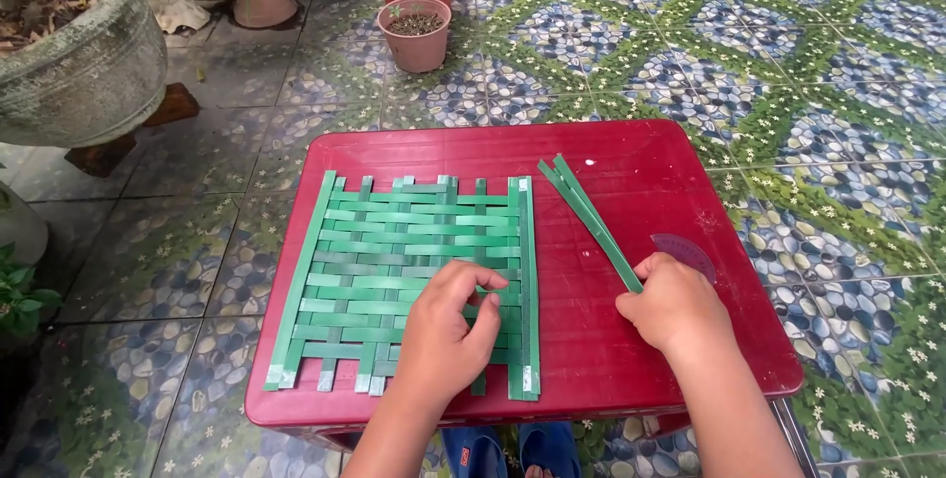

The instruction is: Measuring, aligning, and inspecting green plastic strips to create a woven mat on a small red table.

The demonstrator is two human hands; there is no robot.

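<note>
A mat woven from green strips [394, 261] lies flat on the left half of a low red plastic table [591, 360]. My left hand [448, 325] rests on the mat's lower right part, fingers curled and pinching a strip there. A couple of loose green strips [586, 217] lie diagonally to the right of the mat. My right hand [673, 306] is closed on the near end of those loose strips, on the table's right side. A dark, flat half-round piece [687, 251] lies just beyond that hand.
Patterned pebble tiles [808, 94] cover the ground around the table. Two terracotta pots [416, 34] stand beyond the table, and a large stone planter [84, 64] sits at the far left. Blue sandals [507, 450] show under the table's near edge.
</note>
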